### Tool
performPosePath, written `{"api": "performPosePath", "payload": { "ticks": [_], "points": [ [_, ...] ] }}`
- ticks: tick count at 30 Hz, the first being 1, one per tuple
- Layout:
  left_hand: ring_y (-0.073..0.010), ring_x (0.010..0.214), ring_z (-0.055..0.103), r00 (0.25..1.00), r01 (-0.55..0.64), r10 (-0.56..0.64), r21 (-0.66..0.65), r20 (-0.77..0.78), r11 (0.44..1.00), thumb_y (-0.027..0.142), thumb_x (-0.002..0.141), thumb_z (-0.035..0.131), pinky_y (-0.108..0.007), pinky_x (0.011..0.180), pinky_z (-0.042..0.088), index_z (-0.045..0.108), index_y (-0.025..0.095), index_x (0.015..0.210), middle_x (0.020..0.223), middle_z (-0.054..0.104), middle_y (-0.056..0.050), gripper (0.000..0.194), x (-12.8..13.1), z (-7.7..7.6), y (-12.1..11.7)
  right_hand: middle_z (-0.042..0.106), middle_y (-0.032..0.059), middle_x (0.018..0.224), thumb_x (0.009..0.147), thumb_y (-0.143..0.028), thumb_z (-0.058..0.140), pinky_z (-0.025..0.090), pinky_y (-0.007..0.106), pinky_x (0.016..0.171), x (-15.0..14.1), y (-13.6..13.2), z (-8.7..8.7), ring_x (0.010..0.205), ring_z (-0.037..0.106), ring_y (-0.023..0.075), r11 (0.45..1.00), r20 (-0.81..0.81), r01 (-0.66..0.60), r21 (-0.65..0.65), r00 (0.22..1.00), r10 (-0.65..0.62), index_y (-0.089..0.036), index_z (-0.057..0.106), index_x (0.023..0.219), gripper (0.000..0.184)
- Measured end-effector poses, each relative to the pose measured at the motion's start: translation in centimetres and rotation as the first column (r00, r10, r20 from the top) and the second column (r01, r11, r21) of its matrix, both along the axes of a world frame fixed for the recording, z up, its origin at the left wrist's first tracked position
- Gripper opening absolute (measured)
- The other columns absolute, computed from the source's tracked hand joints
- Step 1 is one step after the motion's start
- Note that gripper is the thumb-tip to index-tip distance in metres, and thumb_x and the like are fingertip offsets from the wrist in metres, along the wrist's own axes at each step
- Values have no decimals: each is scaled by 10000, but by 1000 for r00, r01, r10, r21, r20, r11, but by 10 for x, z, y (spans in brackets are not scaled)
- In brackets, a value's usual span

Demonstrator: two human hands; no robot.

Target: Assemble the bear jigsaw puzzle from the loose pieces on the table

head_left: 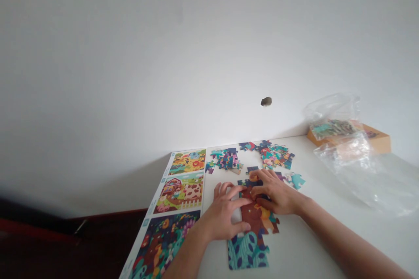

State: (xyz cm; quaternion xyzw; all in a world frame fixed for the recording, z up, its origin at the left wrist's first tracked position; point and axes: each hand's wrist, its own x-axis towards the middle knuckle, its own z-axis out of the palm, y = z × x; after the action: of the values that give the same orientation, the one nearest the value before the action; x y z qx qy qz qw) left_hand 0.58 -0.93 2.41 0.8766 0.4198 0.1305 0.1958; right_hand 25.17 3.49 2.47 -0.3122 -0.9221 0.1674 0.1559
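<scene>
At left, your sheet [178,194] of pictures lies on the table [304,248]. Beside it your left hand [227,211] is spread, fingertips at the left edge of the puzzle [250,222], which lies right of the sheet. Pieces [225,159] are heaped beyond. Your right hand [273,192] curls over the puzzle's far part; whether it pinches anything, I cannot tell. Far right, a clear bag [343,137] overlaps a box [382,141].

Puzzle pieces [248,253] look cardboard, plastic bags [355,150] glossy, the wall [196,52] matt.
</scene>
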Motion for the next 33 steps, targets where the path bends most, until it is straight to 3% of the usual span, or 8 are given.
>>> {"api": "performPosePath", "payload": {
  "ticks": [6,13,16,23,26,28,30,33],
  "points": [
    [-309,1260,405,979,-200,205,176,-11,964,368,878,623,-523,1111,282,649,315,1225,1398,519,-30,352,-1,-11,5,496,55,1281,839,-260,616,350,462,979,2,-3,-1,1149,475,268,1000,7,3,-3,1000,-3,-298,695,978,164],
    [-424,1309,362,743,-600,664,355,-86,717,428,887,582,-663,1042,267,621,256,1289,1486,442,-113,439,-10,-32,19,514,60,1339,812,-256,628,335,478,1012,4,-5,-6,1198,473,284,1000,-16,15,14,1000,-14,-276,675,998,193],
    [-443,1301,367,663,-668,740,356,-111,653,468,882,578,-690,1016,268,629,236,1281,1446,491,-137,465,-14,-34,22,526,57,1340,810,-254,622,339,473,1011,4,-5,-8,1191,481,280,1000,-22,23,13,1000,-22,-275,671,1008,205],
    [-433,1302,360,777,-563,622,338,-96,755,465,875,584,-710,1041,207,611,266,1287,1424,521,-80,458,-11,-33,18,555,61,1321,835,-257,602,337,461,1018,3,-6,-9,1184,493,268,998,-38,39,49,999,-37,-266,665,1019,195],
    [-417,1301,364,812,-530,577,304,-87,792,438,868,600,-687,1051,221,616,260,1275,1417,524,-77,445,-9,-29,16,576,71,1287,878,-266,550,331,472,1022,4,-1,-16,1187,494,267,979,-41,166,120,986,-162,-269,656,1048,200],
    [-404,1296,373,836,-506,545,282,-73,815,427,869,602,-670,1066,219,625,259,1263,1397,540,-74,429,-8,-25,15,578,90,1279,895,-262,511,312,510,1032,8,4,-23,1209,480,286,912,-63,362,195,932,-356,-264,644,1094,239],
    [-384,1296,380,871,-457,487,265,-58,849,413,878,595,-651,1090,201,628,275,1261,1383,552,-59,409,-7,-21,14,576,103,1275,893,-251,491,292,553,1035,14,11,-31,1219,471,307,788,-92,564,247,823,-561,-266,629,1149,291],
    [-364,1340,337,937,-326,345,227,-51,918,384,870,609,-627,1119,170,614,322,1279,1424,523,-23,414,-5,-17,11,585,108,1255,881,-283,505,279,621,1016,24,19,-41,1197,478,337,658,-67,707,260,693,-718,-294,624,1193,334]
  ]
}}
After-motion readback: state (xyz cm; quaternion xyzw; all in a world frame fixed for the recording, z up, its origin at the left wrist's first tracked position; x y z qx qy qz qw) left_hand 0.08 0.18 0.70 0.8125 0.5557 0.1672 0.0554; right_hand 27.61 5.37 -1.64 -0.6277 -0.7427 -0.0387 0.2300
